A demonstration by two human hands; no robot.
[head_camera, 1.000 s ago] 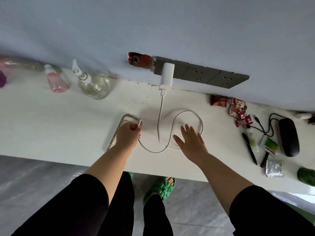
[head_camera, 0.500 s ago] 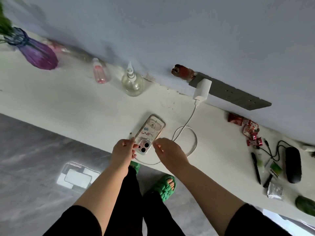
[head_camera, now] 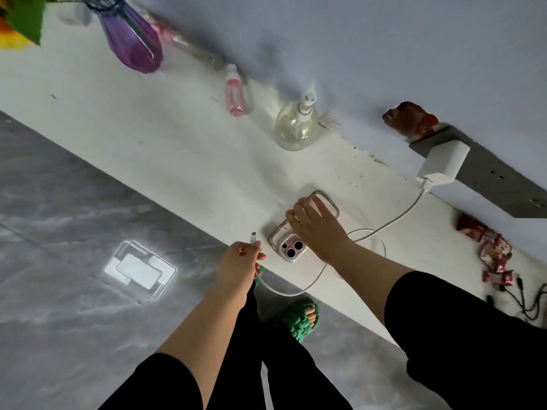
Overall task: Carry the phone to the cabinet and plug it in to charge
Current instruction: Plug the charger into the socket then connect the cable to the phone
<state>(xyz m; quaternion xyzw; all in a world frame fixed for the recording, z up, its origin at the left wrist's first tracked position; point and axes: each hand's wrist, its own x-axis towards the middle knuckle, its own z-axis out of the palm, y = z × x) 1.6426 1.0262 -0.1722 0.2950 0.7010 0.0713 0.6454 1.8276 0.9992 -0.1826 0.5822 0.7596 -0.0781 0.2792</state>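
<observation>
Phone (head_camera: 296, 241) lies face down on the white table (head_camera: 165, 149), with its camera end near the table's edge. The right hand (head_camera: 318, 224) rests on top of the phone, fingers curled over its far half and pressing on it. The camera end of the phone sticks out from under this hand.

Just to the left of the right hand, the left hand (head_camera: 241, 261) pinches the white cable (head_camera: 393, 218) near its end. Thumb and finger are closed tight on it. The little plug tip (head_camera: 253, 236) pokes up above the left hand's fingers and is not in the phone. It is near the phone's camera end but does not touch it.

From the left hand the cable hangs down past the table edge, loops back under the right arm, and runs up to the white charger block (head_camera: 442, 164). That block sits in the grey socket strip (head_camera: 497, 184) on the wall, far past the right hand.

Beyond both hands stand a clear pump bottle (head_camera: 296, 127), a small pink bottle (head_camera: 235, 94) and a purple vase (head_camera: 133, 39). Red candy wrappers (head_camera: 488, 250) lie to the right of the right arm. A green slipper (head_camera: 299, 318) shows on the floor below the hands.
</observation>
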